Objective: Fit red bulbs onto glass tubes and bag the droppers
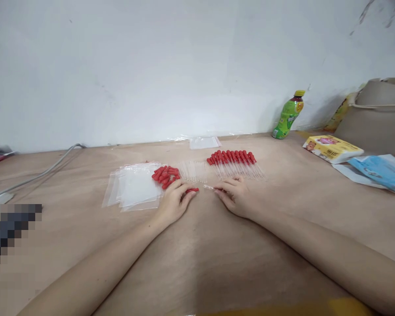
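Between the fingers of my left hand [176, 202] is a red rubber dropper bulb [193, 190], its end pointing right. My right hand [234, 196] pinches a thin clear dropper tube [208, 187], whose tip points left toward the bulb, a small gap apart. Just behind my left hand lies a pile of loose red bulbs [164, 174]. Several clear tubes [193, 171] lie side by side in the middle. Beyond my right hand is a row of droppers with red bulbs fitted on clear tubes [235, 160]. Clear plastic zip bags [140, 186] are stacked at the left.
Another plastic bag [204, 142] lies near the wall. A green drink bottle [288, 115] stands at the back right, near a yellow tissue pack [332, 148], a blue-and-white packet [380, 171] and a beige bag [375, 114]. A grey cable [57, 164] runs along the left.
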Demonstrator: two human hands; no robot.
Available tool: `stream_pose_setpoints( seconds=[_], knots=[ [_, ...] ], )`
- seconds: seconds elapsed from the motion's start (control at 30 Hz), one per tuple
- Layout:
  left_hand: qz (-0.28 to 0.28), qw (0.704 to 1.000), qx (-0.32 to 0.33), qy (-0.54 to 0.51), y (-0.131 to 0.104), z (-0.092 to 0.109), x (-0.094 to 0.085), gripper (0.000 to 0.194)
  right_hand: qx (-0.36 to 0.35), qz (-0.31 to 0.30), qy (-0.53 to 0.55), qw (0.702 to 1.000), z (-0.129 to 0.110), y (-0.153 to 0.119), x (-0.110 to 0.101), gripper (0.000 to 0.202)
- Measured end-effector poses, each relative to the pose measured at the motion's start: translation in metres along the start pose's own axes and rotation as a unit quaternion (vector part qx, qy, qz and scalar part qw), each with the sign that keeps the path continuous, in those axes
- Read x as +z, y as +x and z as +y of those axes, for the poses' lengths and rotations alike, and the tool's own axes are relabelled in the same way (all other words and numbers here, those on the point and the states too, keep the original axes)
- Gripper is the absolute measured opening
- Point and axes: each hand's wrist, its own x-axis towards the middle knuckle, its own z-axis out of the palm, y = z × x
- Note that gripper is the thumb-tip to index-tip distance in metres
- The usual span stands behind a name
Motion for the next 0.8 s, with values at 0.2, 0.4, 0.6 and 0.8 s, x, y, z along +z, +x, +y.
stream_pose_setpoints(
  seconds=[0.2, 0.4, 0.6, 0.8],
  knots=[
    [-0.013, 0.999, -0.001, -0.042, 0.001, 0.002, -0.001, 0.018, -0.017, -0.016, 0.015, 1.000, -0.003, 0.001, 0.005, 0.016],
    [-0.007, 0.998, -0.027, -0.055, -0.001, 0.006, 0.001, 0.018, -0.022, -0.010, 0.034, 0.999, -0.006, 0.002, 0.004, 0.014],
    [-0.011, 0.996, -0.055, -0.062, -0.001, 0.010, 0.001, 0.021, -0.007, -0.003, 0.031, 0.999, -0.007, 0.001, 0.002, 0.014],
    [-0.007, 0.995, -0.058, -0.075, -0.003, 0.009, 0.002, 0.021, -0.037, 0.000, 0.030, 0.999, -0.008, 0.000, 0.003, 0.013]
  ],
)
